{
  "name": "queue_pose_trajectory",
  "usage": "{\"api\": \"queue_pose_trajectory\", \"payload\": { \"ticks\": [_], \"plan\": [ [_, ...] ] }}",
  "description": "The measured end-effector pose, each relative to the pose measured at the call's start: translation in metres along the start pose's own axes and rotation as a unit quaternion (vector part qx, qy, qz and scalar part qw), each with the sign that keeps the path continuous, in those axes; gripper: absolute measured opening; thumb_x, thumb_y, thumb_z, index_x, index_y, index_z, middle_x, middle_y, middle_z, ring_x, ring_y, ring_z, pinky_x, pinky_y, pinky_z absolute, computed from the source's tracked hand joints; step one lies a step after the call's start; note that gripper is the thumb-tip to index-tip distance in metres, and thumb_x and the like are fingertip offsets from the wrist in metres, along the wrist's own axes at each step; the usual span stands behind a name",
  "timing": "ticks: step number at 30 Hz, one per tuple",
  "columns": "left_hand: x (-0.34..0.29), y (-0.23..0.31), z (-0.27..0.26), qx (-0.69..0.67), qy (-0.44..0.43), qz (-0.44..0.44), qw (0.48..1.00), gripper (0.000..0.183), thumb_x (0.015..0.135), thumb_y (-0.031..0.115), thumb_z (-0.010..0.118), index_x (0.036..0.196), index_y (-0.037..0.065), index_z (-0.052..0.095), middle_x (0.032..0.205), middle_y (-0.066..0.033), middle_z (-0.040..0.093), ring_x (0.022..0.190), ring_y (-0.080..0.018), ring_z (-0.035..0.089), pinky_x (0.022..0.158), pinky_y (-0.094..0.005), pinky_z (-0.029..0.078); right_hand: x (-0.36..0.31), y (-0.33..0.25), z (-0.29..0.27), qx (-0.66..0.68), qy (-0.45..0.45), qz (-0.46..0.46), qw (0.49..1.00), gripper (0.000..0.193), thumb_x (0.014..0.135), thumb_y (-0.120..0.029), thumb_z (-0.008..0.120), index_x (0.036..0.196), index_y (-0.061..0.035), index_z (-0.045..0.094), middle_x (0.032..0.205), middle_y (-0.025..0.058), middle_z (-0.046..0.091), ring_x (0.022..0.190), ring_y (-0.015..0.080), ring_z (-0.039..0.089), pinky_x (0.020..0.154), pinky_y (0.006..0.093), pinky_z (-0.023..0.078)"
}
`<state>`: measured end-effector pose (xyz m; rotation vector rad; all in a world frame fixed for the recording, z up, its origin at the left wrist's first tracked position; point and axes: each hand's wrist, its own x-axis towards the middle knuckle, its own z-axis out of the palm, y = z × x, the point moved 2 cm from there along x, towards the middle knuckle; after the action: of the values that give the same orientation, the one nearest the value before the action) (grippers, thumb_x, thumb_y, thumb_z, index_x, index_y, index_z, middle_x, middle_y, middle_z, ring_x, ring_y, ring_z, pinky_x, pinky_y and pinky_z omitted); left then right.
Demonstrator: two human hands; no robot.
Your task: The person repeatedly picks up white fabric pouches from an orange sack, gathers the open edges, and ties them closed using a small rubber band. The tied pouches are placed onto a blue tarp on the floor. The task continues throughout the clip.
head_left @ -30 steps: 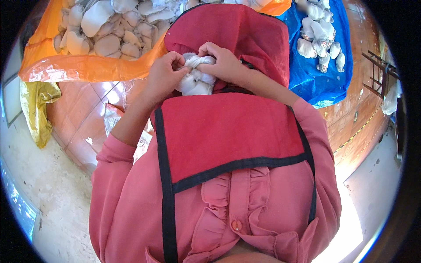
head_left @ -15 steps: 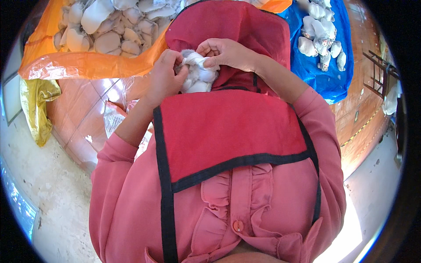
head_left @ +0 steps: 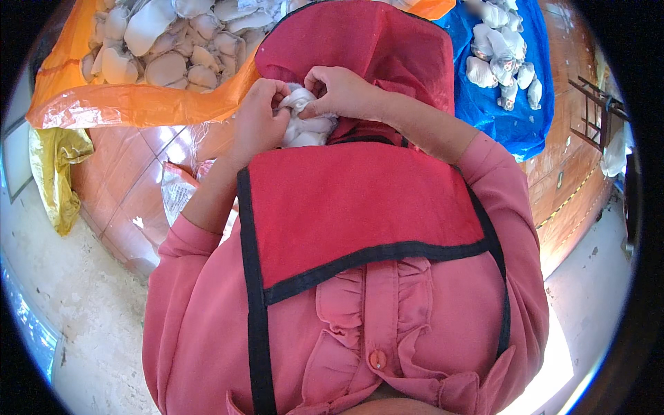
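Observation:
A soft white fabric bundle [head_left: 308,131] with a puffy, wrinkled surface rests on my lap, and I cannot make out its exact kind. My left hand [head_left: 261,116] is closed on its left edge, thumb and fingers pinching the cloth. From the right, my right hand [head_left: 337,91] grips a fold at the top of the bundle with thumb and bent fingers. A twisted roll of white cloth shows between the two hands. Part of the bundle is hidden behind the fingers. Under it lies the red apron [head_left: 366,48] that covers my lap.
An orange plastic sheet [head_left: 138,104] at the far left holds many whitish rounded pieces [head_left: 166,71]. At the far right, white bundles [head_left: 503,52] lie on a blue plastic bag [head_left: 526,131]. A yellow bag [head_left: 59,187] sits at left on the floor; a dark metal frame [head_left: 591,114] stands at right.
My right hand has shifted slightly left and down, closer to my left hand. The fold of white cloth between them is now drawn into a tighter twist.

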<state>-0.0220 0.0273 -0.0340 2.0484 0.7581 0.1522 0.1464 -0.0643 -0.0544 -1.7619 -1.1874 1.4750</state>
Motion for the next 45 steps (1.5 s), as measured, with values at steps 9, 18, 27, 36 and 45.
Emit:
{"api": "queue_pose_trajectory", "payload": {
  "ticks": [9,18,27,36,45],
  "plan": [
    [0.001,-0.001,-0.002,0.009,-0.020,0.048,0.999,0.021,0.075,-0.004,0.062,0.094,0.002,0.054,0.086,-0.0123,0.055,0.079,-0.0251,0.059,0.069,-0.0345,0.048,0.000,-0.005,0.012,-0.022,0.081,0.000,0.996,0.047,0.067,-0.024,0.084,0.099,-0.0019,0.058,0.090,0.0134,0.066,0.083,0.0235,0.063,0.073,0.0349,0.050],
    [-0.010,0.016,-0.002,0.061,-0.005,0.085,0.995,0.027,0.072,0.011,0.077,0.089,0.006,0.057,0.087,-0.0109,0.055,0.086,-0.0332,0.058,0.072,-0.0425,0.047,0.001,0.011,0.020,0.001,0.104,-0.058,0.993,0.044,0.067,-0.028,0.084,0.095,-0.0027,0.060,0.085,0.0139,0.065,0.079,0.0274,0.064,0.071,0.0377,0.051],
    [-0.028,0.001,0.002,0.086,0.069,0.134,0.985,0.020,0.074,0.014,0.078,0.086,0.008,0.063,0.090,-0.0075,0.060,0.087,-0.0294,0.058,0.074,-0.0393,0.046,-0.014,0.019,0.003,0.225,-0.050,-0.106,0.967,0.038,0.083,-0.015,0.072,0.117,-0.0029,0.062,0.104,0.0069,0.066,0.094,0.0167,0.062,0.083,0.0300,0.051],
    [-0.043,-0.026,0.004,0.009,0.119,0.146,0.982,0.020,0.075,0.011,0.079,0.089,0.008,0.065,0.091,-0.0079,0.062,0.088,-0.0276,0.059,0.076,-0.0372,0.046,-0.007,-0.005,-0.013,0.048,-0.149,-0.072,0.985,0.048,0.084,-0.017,0.072,0.127,-0.0044,0.057,0.109,0.0045,0.063,0.093,0.0144,0.057,0.085,0.0290,0.048],
    [-0.059,-0.033,0.002,-0.075,0.119,0.084,0.986,0.022,0.077,0.003,0.078,0.093,0.007,0.062,0.097,-0.0079,0.058,0.088,-0.0241,0.057,0.076,-0.0320,0.048,0.011,-0.017,-0.007,0.065,-0.212,-0.083,0.972,0.047,0.077,-0.018,0.078,0.118,-0.0045,0.058,0.100,0.0054,0.062,0.091,0.0153,0.057,0.081,0.0290,0.049]
  ]
}}
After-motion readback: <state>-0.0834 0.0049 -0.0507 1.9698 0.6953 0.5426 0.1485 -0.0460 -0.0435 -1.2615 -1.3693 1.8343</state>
